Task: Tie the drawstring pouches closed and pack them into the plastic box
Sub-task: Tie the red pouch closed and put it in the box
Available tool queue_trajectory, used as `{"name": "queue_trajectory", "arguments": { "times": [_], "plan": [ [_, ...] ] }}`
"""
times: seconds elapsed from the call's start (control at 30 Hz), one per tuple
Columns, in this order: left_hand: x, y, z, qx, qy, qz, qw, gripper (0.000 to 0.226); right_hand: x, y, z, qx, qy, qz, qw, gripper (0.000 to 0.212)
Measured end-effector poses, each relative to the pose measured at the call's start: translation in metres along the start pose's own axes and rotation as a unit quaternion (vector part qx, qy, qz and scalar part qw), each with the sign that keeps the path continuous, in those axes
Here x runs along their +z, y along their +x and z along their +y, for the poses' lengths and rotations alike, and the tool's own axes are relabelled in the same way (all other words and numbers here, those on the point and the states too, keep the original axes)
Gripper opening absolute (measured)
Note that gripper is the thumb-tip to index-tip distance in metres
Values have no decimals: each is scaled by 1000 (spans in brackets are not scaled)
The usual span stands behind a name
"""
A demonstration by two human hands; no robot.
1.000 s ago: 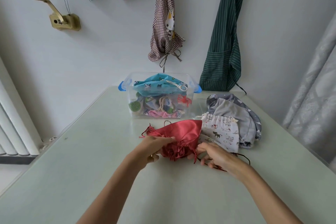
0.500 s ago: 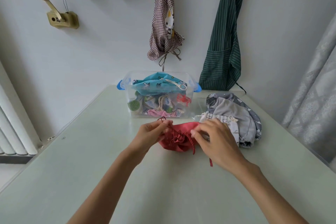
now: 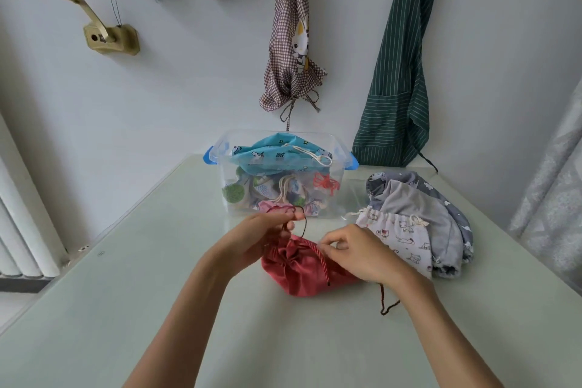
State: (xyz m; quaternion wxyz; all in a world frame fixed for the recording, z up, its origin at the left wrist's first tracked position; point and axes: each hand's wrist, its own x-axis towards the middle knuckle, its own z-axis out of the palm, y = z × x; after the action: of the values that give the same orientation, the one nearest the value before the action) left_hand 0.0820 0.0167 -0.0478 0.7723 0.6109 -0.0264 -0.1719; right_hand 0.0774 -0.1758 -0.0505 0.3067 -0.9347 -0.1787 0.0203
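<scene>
1. Pale green table (image 3: 126, 309), white wall behind.
2. Left hand (image 3: 252, 239) pinches the dark cord (image 3: 303, 224); right hand (image 3: 356, 253) pinches the other strand.
3. Red pouch (image 3: 302, 274) mid-frame, cinched, knot unfinished.
4. Plastic box (image 3: 341, 173) upper centre, already holding several pouches.
5. Right: cat-print pouch (image 3: 406, 239), grey pouches (image 3: 422, 201) left.

The right hand (image 3: 362, 257) covers the red pouch's (image 3: 302, 274) right end. Both forearms run off the bottom edge; the curtain (image 3: 554, 198) off the right.
</scene>
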Motion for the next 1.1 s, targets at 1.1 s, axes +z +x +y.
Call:
{"name": "queue_trajectory", "arguments": {
  "times": [1.1],
  "plan": [
    [18,-7,9,26,242,-77,967,35,-24,1,-4,-52,40,-30,997,17]
  ]
}}
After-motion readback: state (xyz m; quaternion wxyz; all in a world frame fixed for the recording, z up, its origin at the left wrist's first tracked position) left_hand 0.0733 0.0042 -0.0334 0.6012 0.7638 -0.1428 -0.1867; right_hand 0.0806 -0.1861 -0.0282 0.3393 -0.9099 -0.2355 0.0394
